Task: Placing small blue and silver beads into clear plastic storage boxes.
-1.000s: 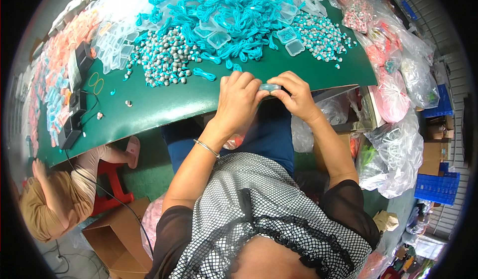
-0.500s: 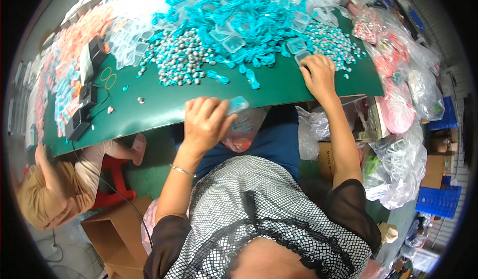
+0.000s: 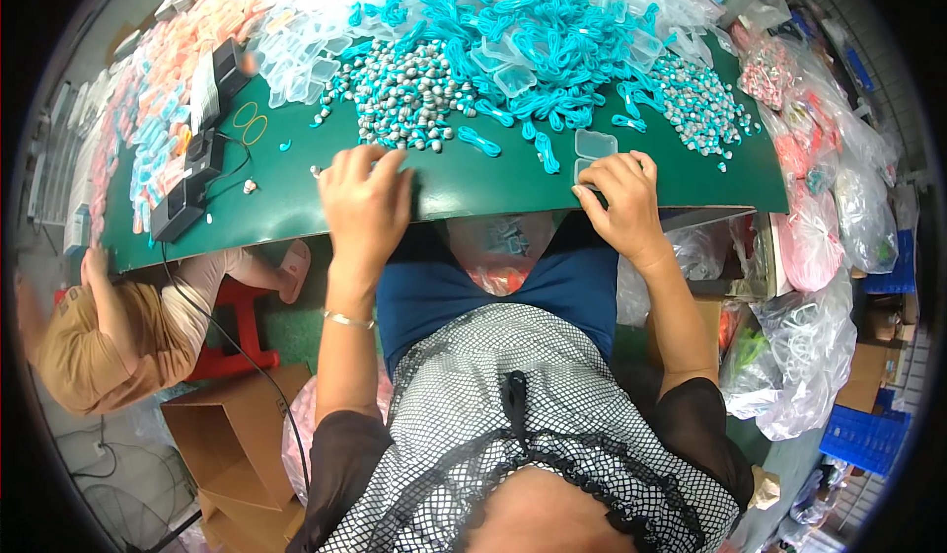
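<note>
My left hand (image 3: 363, 203) hovers over the near part of the green table (image 3: 473, 180), just short of a pile of small grey-and-turquoise beads (image 3: 406, 94). Its fingers are apart, and nothing shows in them. At the table's front edge, my right hand (image 3: 625, 201) has its thumb and fingers on a small clear plastic box (image 3: 596, 146) with its lid folded open. That hand covers part of the box. Bundles of turquoise cord (image 3: 545, 150) lie loose nearby, in front of a large heap of the same cord (image 3: 533, 40).
A second bead pile (image 3: 695, 104) lies on the right. Clear boxes (image 3: 296, 60) are heaped at the back left, near black devices (image 3: 180, 210) with a cable. A plastic bag (image 3: 503, 247) hangs below the table edge. Another person (image 3: 123, 341) sits at the left.
My left hand has let go of a clear box with turquoise contents and moved up and left toward the beads. My right hand has drawn an open box nearer the front edge.
</note>
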A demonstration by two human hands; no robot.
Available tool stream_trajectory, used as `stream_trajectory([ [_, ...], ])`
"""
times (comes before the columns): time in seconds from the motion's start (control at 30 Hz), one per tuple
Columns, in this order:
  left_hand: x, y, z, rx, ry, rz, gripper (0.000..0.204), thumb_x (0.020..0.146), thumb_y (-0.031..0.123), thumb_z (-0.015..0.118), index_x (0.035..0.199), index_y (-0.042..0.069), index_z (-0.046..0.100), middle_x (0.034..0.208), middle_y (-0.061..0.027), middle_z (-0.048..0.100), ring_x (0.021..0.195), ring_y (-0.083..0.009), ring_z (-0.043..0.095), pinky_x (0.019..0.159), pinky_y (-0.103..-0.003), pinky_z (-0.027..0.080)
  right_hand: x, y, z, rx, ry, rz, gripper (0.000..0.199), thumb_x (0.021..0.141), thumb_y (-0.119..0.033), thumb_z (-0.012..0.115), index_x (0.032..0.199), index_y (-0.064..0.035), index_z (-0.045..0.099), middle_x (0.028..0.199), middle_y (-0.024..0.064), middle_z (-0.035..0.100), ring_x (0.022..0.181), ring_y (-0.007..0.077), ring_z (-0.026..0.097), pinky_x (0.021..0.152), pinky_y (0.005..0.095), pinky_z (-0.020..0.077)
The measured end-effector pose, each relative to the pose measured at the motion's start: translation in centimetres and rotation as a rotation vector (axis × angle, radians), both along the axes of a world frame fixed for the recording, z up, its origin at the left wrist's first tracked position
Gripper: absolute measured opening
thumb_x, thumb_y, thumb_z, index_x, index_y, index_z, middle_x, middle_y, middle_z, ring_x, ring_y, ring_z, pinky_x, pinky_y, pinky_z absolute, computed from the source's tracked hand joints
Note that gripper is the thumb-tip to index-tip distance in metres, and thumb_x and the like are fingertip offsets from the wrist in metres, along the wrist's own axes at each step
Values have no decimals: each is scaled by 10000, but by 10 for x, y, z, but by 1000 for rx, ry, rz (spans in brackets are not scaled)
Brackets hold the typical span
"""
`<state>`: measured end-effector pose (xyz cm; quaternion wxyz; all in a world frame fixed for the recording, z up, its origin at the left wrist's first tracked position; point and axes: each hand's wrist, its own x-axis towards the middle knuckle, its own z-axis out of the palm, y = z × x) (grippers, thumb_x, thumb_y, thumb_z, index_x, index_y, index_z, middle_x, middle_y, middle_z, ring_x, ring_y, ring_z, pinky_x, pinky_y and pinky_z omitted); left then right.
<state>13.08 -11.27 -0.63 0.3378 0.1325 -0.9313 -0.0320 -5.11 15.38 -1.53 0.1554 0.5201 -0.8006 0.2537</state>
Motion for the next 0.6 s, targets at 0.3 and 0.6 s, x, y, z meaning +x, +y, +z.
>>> stream_trajectory([
  [0.3, -52, 11, -23, 2, -66, 73, 116, 793, 187, 731, 837, 98, 671, 793, -77, 632, 791, -277, 617, 696, -414, 415, -37, 28, 3, -208, -41, -153, 93, 806, -105, 697, 893, -88, 671, 905, 52, 665, 906, 240, 624, 870, 390, 405],
  [0.6, -53, 42, -29, 942, 76, -185, 93, 866, 49, 694, 947, 6, 710, 764, -100, 650, 628, -128, 582, 596, -293, 478, -116, 44, -6, -19, 297, -616, 122, 808, -184, 712, 927, -156, 722, 917, 13, 665, 941, 212, 596, 911, 445, 340],
])
